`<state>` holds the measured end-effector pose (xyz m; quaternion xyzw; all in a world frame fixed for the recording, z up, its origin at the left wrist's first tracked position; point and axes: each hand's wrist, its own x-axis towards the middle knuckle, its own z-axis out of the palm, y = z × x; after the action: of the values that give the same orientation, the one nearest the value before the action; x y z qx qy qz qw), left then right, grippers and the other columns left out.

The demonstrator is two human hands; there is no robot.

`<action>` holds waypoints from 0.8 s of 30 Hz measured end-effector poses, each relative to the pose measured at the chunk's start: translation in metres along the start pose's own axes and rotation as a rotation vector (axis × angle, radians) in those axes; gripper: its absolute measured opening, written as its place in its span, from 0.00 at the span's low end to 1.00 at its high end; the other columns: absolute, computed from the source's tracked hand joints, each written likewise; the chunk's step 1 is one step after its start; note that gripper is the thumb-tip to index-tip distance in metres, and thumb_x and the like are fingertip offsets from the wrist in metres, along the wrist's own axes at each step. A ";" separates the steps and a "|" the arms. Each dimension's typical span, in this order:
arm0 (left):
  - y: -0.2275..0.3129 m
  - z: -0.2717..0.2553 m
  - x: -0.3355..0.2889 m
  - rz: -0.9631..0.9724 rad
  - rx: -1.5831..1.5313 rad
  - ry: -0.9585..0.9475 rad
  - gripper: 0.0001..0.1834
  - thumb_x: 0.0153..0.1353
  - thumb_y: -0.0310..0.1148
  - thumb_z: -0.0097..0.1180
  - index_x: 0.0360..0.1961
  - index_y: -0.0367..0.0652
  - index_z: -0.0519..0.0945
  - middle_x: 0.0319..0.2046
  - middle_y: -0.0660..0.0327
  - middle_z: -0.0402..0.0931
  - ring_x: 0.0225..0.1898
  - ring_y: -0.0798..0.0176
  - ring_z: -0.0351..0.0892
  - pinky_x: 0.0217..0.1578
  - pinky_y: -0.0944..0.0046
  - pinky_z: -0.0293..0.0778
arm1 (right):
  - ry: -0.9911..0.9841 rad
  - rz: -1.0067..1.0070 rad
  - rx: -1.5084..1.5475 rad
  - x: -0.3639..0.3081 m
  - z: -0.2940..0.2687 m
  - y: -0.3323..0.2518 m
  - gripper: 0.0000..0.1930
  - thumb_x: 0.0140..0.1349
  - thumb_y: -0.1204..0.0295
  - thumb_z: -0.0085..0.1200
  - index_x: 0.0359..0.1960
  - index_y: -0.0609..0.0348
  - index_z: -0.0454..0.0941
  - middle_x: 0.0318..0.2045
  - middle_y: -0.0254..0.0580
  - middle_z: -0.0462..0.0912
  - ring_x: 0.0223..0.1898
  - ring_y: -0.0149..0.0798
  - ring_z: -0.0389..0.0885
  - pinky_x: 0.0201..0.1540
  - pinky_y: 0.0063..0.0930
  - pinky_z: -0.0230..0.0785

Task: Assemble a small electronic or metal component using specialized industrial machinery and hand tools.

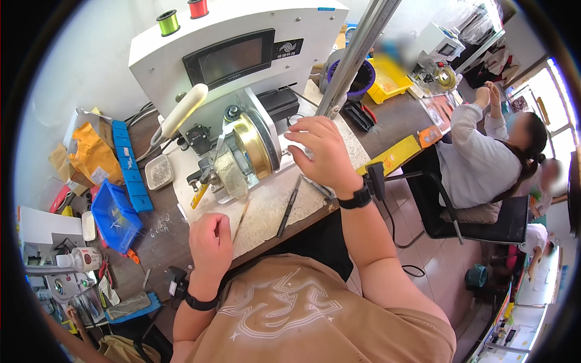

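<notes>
A white machine (242,63) with a dark screen (233,59) stands in front of me. At its front is a brass-coloured wheel (253,145), with a pale wrapped piece (230,175) to its left. My right hand (321,148) is just right of the wheel, its fingers spread and apart, near the wheel's metal shaft end. My left hand (210,242) is curled closed at the near edge of the worktop, and the inside of its grip is hidden. A thin brown stick (241,219) lies beside it. Dark tweezers (289,206) rest on the pale board (266,221).
On the left are a blue tray (115,215), a blue rack (128,163) and a small white dish (159,172). A metal post (357,57) rises behind my right hand. Farther right, a yellow bin (387,78), a black chair (478,218) and a seated person (490,163).
</notes>
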<state>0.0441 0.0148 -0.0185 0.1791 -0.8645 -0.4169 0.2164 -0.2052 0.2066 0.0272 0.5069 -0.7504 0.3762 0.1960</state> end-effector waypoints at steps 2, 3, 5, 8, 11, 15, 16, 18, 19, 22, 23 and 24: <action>-0.009 -0.004 -0.007 0.284 0.256 -0.020 0.02 0.65 0.27 0.60 0.33 0.42 0.80 0.28 0.56 0.76 0.31 0.49 0.76 0.36 0.53 0.68 | 0.141 0.004 -0.088 -0.010 -0.006 -0.014 0.11 0.52 0.79 0.65 0.39 0.55 0.88 0.42 0.41 0.86 0.50 0.49 0.82 0.54 0.44 0.74; -0.009 -0.002 -0.008 0.302 0.238 -0.027 0.02 0.65 0.27 0.60 0.33 0.42 0.80 0.28 0.56 0.76 0.31 0.49 0.76 0.36 0.53 0.68 | 0.201 0.026 -0.095 -0.017 -0.008 -0.022 0.11 0.51 0.80 0.65 0.37 0.55 0.87 0.42 0.42 0.85 0.48 0.50 0.82 0.52 0.44 0.74; -0.009 0.003 -0.013 0.397 0.400 -0.172 0.03 0.62 0.27 0.62 0.32 0.44 0.80 0.26 0.57 0.73 0.32 0.47 0.75 0.36 0.49 0.66 | 0.244 0.056 -0.055 -0.034 -0.001 -0.041 0.11 0.51 0.81 0.65 0.37 0.55 0.86 0.42 0.42 0.85 0.47 0.49 0.82 0.51 0.43 0.73; -0.018 0.010 -0.025 0.436 0.373 -0.194 0.03 0.62 0.27 0.62 0.32 0.43 0.80 0.27 0.55 0.72 0.32 0.45 0.74 0.34 0.47 0.65 | 0.251 0.045 0.151 -0.043 0.021 -0.079 0.10 0.51 0.82 0.64 0.35 0.56 0.83 0.41 0.42 0.85 0.40 0.49 0.81 0.46 0.41 0.73; -0.019 0.014 -0.032 0.465 0.337 -0.198 0.03 0.61 0.27 0.62 0.33 0.42 0.80 0.27 0.54 0.73 0.31 0.44 0.74 0.34 0.46 0.65 | 0.207 -0.028 0.219 -0.045 0.044 -0.109 0.10 0.53 0.81 0.65 0.37 0.56 0.83 0.40 0.39 0.83 0.40 0.48 0.80 0.44 0.40 0.72; -0.024 0.006 -0.036 0.341 0.314 -0.241 0.07 0.62 0.31 0.61 0.32 0.38 0.78 0.28 0.51 0.72 0.32 0.41 0.74 0.34 0.43 0.65 | 0.078 -0.068 0.255 -0.048 0.063 -0.132 0.09 0.55 0.77 0.65 0.38 0.57 0.83 0.40 0.38 0.80 0.41 0.48 0.79 0.45 0.42 0.71; -0.024 0.003 -0.036 0.310 0.286 -0.246 0.08 0.62 0.31 0.60 0.33 0.37 0.78 0.28 0.50 0.71 0.32 0.39 0.73 0.33 0.42 0.65 | 0.086 -0.064 0.231 -0.048 0.064 -0.135 0.09 0.55 0.77 0.65 0.38 0.57 0.83 0.40 0.38 0.80 0.41 0.48 0.79 0.45 0.42 0.71; -0.021 -0.012 -0.036 0.335 0.319 -0.255 0.09 0.65 0.31 0.59 0.35 0.34 0.79 0.30 0.48 0.74 0.33 0.37 0.75 0.33 0.42 0.68 | 0.032 -0.072 0.248 -0.047 0.067 -0.140 0.08 0.57 0.74 0.65 0.38 0.57 0.83 0.39 0.39 0.79 0.41 0.49 0.78 0.45 0.43 0.71; -0.021 -0.019 -0.039 0.284 0.259 -0.185 0.08 0.66 0.29 0.59 0.39 0.34 0.79 0.28 0.49 0.72 0.32 0.41 0.74 0.32 0.44 0.67 | 0.031 -0.077 0.238 -0.045 0.075 -0.144 0.07 0.57 0.72 0.65 0.36 0.57 0.82 0.38 0.39 0.78 0.41 0.48 0.77 0.46 0.43 0.70; -0.040 -0.040 -0.047 0.159 0.243 -0.115 0.09 0.69 0.28 0.58 0.44 0.33 0.81 0.30 0.50 0.72 0.30 0.47 0.74 0.31 0.51 0.69 | -0.024 -0.097 0.243 -0.041 0.093 -0.152 0.06 0.58 0.71 0.64 0.35 0.56 0.82 0.37 0.38 0.77 0.41 0.47 0.76 0.46 0.42 0.68; -0.046 -0.046 -0.048 0.098 0.223 -0.056 0.08 0.70 0.29 0.57 0.44 0.33 0.80 0.32 0.50 0.74 0.31 0.48 0.75 0.31 0.53 0.69 | -0.025 -0.104 0.242 -0.040 0.100 -0.153 0.07 0.57 0.70 0.64 0.34 0.55 0.81 0.35 0.38 0.77 0.41 0.47 0.76 0.46 0.42 0.68; -0.052 -0.055 -0.053 0.023 0.212 0.008 0.08 0.71 0.29 0.56 0.44 0.33 0.80 0.34 0.51 0.75 0.31 0.50 0.76 0.31 0.55 0.70 | -0.024 -0.101 0.252 -0.037 0.107 -0.156 0.07 0.57 0.70 0.64 0.34 0.55 0.81 0.35 0.38 0.77 0.41 0.47 0.76 0.46 0.42 0.68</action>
<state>0.1238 -0.0253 -0.0416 0.1927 -0.9049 -0.3197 0.2044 -0.0387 0.1162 -0.0090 0.5689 -0.6731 0.4511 0.1406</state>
